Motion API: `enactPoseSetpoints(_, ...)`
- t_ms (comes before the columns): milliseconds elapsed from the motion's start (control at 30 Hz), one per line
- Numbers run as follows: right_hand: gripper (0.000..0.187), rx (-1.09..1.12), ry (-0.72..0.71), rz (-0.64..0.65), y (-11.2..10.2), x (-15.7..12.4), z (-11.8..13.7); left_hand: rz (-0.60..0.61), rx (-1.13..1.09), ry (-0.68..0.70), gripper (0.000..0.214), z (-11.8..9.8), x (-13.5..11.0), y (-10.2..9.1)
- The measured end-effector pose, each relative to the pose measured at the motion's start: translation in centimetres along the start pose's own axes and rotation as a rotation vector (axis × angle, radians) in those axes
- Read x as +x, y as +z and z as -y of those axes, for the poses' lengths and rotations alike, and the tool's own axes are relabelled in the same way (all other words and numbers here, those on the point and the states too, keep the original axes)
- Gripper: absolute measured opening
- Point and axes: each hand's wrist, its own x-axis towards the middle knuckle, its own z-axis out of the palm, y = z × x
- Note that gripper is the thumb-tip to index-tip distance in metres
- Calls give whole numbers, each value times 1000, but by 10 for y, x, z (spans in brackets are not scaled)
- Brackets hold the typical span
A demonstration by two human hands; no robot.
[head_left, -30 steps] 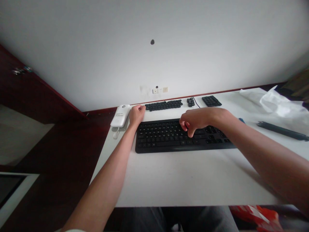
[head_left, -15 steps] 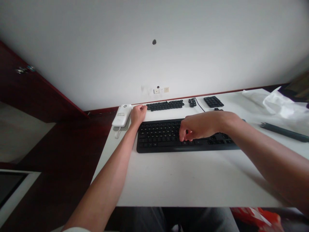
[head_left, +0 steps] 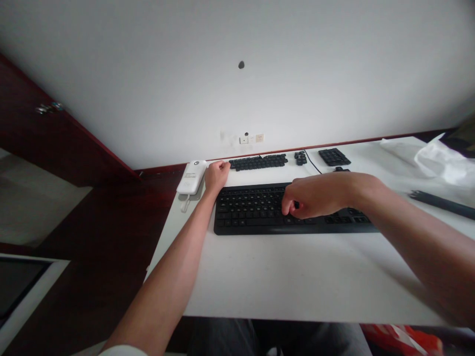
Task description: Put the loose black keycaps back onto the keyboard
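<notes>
A black keyboard (head_left: 247, 229) lies across the white desk, its long side towards me. Many of its upper-left positions show pale spots, and part of its right side looks bare of keycaps. My right hand (head_left: 311, 197) is over the middle of it, thumb and fingers curled into a pinch at the lower rows; whatever is between the fingertips is hidden. My left hand (head_left: 218, 174) rests closed on the desk behind the keyboard's left end. It is beside rows of loose black keycaps (head_left: 261, 162), and its contents cannot be made out.
A white power bank (head_left: 193, 178) with a short cable lies left of my left hand. Further back are a small keycap cluster (head_left: 300, 158), a number-pad keycap block (head_left: 334, 157) and a black cable. At right lie a dark long strip (head_left: 445, 202) and crumpled white plastic (head_left: 434, 158).
The whole view has shifted slightly to the right. My right hand's fingers are drawn closer together over the keyboard; my left hand stays by the loose keycaps.
</notes>
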Motion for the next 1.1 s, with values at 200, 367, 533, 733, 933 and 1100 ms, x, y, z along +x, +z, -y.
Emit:
enactPoseSetpoints(200,40,-7,-24,2,-1,-1,3,10,-5,-9,34,-3,-1,-2)
enactPoseSetpoints(367,41,-18,-17,-13,-1,-1,5,10,-4,-1,34,-3,-1,-1)
enactPoseSetpoints(533,45,-9,8,11,-3,-3,4,11,4,4,34,-3,-2,-2)
enactPoseSetpoints(733,44,7,-10,37,-3,-3,2,5,-17,9,35,-4,-2,-2)
enactPoseSetpoints(933,43,31,-12,44,-5,-3,2,8,8,9,34,-1,0,0)
enactPoseSetpoints(1100,41,24,-9,49,-5,-3,2,-2,-7,3,34,0,0,0)
